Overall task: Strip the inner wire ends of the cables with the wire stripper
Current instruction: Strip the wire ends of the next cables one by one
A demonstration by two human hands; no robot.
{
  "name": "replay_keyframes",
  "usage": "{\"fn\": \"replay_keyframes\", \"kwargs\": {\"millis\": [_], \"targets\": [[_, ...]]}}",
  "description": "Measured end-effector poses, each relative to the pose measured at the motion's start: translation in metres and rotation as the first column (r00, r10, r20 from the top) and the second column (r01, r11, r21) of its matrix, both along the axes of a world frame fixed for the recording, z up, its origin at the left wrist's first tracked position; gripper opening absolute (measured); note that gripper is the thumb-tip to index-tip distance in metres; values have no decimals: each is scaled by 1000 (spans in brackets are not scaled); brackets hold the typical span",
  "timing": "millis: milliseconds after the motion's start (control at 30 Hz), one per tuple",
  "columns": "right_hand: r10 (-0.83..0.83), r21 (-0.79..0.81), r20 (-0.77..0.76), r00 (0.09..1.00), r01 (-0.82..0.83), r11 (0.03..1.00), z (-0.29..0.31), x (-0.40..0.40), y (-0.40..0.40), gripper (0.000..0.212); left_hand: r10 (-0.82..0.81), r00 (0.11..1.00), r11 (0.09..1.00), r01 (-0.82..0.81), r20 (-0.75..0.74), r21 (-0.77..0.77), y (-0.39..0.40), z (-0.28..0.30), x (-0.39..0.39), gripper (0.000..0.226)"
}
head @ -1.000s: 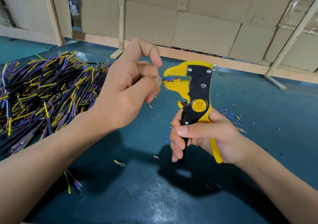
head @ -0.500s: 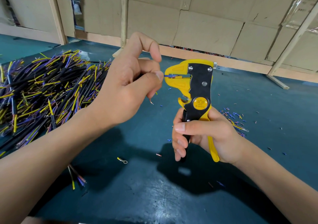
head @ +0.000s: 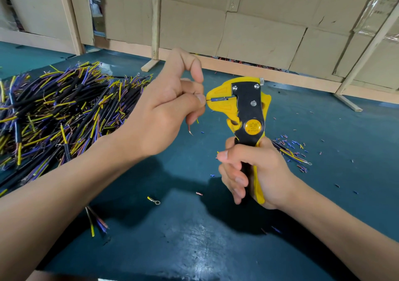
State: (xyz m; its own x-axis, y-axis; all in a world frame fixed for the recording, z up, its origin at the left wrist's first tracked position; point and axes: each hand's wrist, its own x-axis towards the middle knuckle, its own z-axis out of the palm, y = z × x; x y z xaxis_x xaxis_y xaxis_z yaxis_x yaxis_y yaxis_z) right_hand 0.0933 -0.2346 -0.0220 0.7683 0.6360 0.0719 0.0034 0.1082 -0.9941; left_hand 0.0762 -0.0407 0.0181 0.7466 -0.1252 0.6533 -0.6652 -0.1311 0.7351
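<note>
Right hand (head: 254,172) wrapped tight around the handles of the yellow-and-black wire stripper (head: 246,112), held upright above the teal bench (head: 183,248), head pointing left. Left hand (head: 164,112) just left of the stripper head, thumb and fingers pinching a cable, its blue inner wire (head: 217,99) fed level into the stripper's mouth and clamped between the yellow halves. Another bared inner wire end (head: 190,131) dangling below the left fingers, copper tip showing. Round yellow badge (head: 252,126) on the stripper pivot, stamped with small characters and a code beginning "B-", rest too small to read. Large heap of black cables (head: 60,112) with yellow, blue and brown inner wires on the far left of the bench, partly behind the left forearm. Scatter of blue and reddish insulation scraps (head: 291,144) to the right of the stripper, beside a few loose wires. Small ring terminal (head: 154,200) with a yellow sleeve lying near, between the two forearms. Cardboard panels (head: 259,36) in wooden framing along the far edge; printing at the far right illegible.
</note>
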Motion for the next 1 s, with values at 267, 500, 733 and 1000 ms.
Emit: {"fn": "replay_keyframes", "kwargs": {"millis": [267,500,733,1000], "targets": [[69,35,-38,997,-68,997,1,1,-1,31,-55,992,994,43,-118,-100,-4,5,0,25],[125,102,-19,992,-122,987,-1,0,-3,28,-181,911,888,-9,-370,-459,-9,10,1,26],[121,160,-10,993,-118,980,-5,3,-2,27,-83,946,703,-167,-313,-691,64,43,14,19],[184,238,-2,983,-179,955,-5,6,-8,25,-19,649,961,-197,-760,-193,-13,30,67,14]]}}
